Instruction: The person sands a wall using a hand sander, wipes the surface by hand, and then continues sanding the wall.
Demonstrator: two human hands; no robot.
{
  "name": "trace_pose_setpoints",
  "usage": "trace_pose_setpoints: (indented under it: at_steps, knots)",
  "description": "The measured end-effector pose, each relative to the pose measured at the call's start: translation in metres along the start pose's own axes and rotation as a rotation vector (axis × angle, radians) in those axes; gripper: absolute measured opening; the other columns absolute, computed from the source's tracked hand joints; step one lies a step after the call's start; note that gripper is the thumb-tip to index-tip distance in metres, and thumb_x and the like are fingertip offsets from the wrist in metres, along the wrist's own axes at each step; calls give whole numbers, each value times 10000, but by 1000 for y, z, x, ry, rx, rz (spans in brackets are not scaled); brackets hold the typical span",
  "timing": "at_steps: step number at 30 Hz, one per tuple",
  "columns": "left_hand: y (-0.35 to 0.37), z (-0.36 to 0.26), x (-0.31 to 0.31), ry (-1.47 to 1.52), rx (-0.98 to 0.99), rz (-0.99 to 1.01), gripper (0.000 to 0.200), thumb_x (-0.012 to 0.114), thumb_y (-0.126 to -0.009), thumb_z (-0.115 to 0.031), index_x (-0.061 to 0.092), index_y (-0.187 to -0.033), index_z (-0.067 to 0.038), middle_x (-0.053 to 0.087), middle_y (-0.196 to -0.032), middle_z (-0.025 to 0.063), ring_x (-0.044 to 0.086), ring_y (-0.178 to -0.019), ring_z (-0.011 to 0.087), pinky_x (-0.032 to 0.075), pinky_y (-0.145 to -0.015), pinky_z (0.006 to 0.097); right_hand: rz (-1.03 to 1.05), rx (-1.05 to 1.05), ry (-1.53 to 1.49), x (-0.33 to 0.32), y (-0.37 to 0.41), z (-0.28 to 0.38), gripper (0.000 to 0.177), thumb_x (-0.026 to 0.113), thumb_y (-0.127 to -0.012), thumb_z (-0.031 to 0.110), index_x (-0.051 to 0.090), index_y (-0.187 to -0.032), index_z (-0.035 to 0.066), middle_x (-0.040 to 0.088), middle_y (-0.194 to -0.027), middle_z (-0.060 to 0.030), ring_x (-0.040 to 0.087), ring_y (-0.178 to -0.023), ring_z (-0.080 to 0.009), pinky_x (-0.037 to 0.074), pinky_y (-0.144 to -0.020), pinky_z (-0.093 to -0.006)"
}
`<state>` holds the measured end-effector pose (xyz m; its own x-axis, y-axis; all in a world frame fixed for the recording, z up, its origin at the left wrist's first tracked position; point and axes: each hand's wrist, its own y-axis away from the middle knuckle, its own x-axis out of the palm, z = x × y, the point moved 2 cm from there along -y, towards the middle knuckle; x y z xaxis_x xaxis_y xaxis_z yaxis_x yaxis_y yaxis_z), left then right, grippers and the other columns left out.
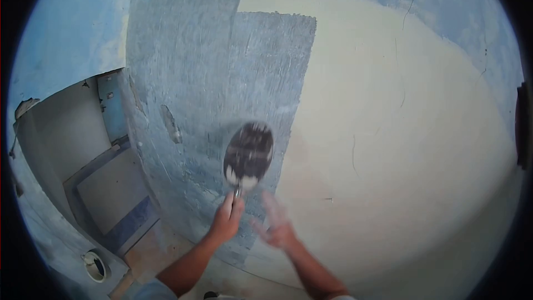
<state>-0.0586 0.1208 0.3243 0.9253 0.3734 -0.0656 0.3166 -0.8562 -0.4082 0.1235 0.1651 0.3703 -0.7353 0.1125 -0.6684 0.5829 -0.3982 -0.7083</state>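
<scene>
My left hand point(227, 216) is wrapped round the handle of an oval, dark metal trowel point(249, 153) with whitish smears on its face. The trowel blade stands upright in front of the wall, over a grey-blue scraped area point(266, 66); whether it touches the wall I cannot tell. To the right of the handle, my right hand point(276, 225) has its fingers spread and holds nothing. It is somewhat blurred. Smooth cream-coloured plaster point(388, 133) covers the wall right of the scraped area.
An opening point(66, 128) in the wall lies at the left, with a chipped upper edge. A round white container point(94, 266) sits at the lower left. Thin cracks run down the wall, and a dark object point(522, 125) is at the far right edge.
</scene>
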Motion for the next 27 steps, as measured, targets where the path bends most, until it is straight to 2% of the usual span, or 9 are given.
trace_pose_setpoints:
  at_steps: [2, 4, 6, 12, 18, 19, 20, 23, 27]
  knots:
    - [-37, -60, -2, 98, -43, 0, 258, 474, -1130, -249, 586, -1261, -58, 521, -795, -40, 476, -671, 38, 414, -583, 246, -169, -42, -41, -51, -56, -11, 776, 762, -923, 188, 390, -1565, -42, 481, -1544, -279, 500, -1401, -427, 450, -1122, -492]
    - [-80, -85, 4, 0, 165, -68, 246, 510, -1107, -235, 566, -1235, -33, 596, -789, 109, 574, -687, 213, 497, -674, 368, -281, -67, -48, -98, -111, -2, 733, 765, -912, 149, 431, -1536, -44, 459, -1546, -294, 507, -1374, -459, 486, -1080, -477]
    - [-110, -124, 15, -14, 350, -81, 234, 526, -1101, -225, 560, -1210, -20, 608, -796, 128, 594, -693, 232, 502, -691, 372, -369, -115, 19, -127, -158, 15, 740, 783, -889, 172, 458, -1522, -29, 471, -1532, -291, 512, -1365, -456, 478, -1082, -483]
    - [-169, -175, 47, 56, 495, -104, 198, 555, -1062, -177, 550, -1101, 17, 634, -797, 148, 651, -740, 251, 508, -701, 390, -463, -339, 619, -145, -254, 45, 728, 786, -859, 412, 568, -1474, 89, 479, -1530, -245, 469, -1420, -401, 328, -1191, -570]
    - [-176, -219, 50, 187, 168, 51, 180, 551, -1051, -151, 539, -1149, -1, 650, -808, 103, 634, -645, 192, 477, -568, 374, -358, -76, 910, -142, -308, 37, 704, 717, -918, 446, 545, -1497, 86, 490, -1559, -212, 426, -1483, -375, 255, -1258, -551]
    - [-171, -226, 51, 321, 124, 104, 125, 531, -1073, -161, 522, -1102, -40, 595, -771, 43, 551, -577, 135, 394, -494, 321, -465, -148, 914, -142, -313, 36, 570, 677, -901, 279, 608, -1418, 48, 556, -1489, -235, 483, -1427, -384, 309, -1231, -561]
    - [-168, -229, 50, 455, 78, 160, 100, 510, -1094, -171, 504, -1055, -80, 541, -733, -16, 468, -508, 78, 311, -420, 269, -470, -142, 916, -142, -314, 32, 570, 677, -901, 279, 608, -1418, 48, 556, -1489, -235, 483, -1427, -384, 309, -1231, -561]
    - [-177, -207, 40, 667, -38, 386, 205, 476, -1128, -303, 474, -1014, -132, 483, -708, -39, 397, -483, 76, 264, -419, 251, -373, -68, 990, -135, -317, 25, 626, 684, -892, 251, 569, -1471, 44, 524, -1529, -240, 450, -1470, -383, 289, -1254, -526]
    - [-186, -205, 31, 609, -65, 420, 271, 434, -1136, -385, 458, -986, -160, 447, -704, -44, 347, -479, 66, 239, -420, 248, -468, -69, 954, -130, -324, 25, 586, 628, -892, 179, 580, -1455, 24, 538, -1514, -259, 481, -1447, -405, 324, -1238, -523]
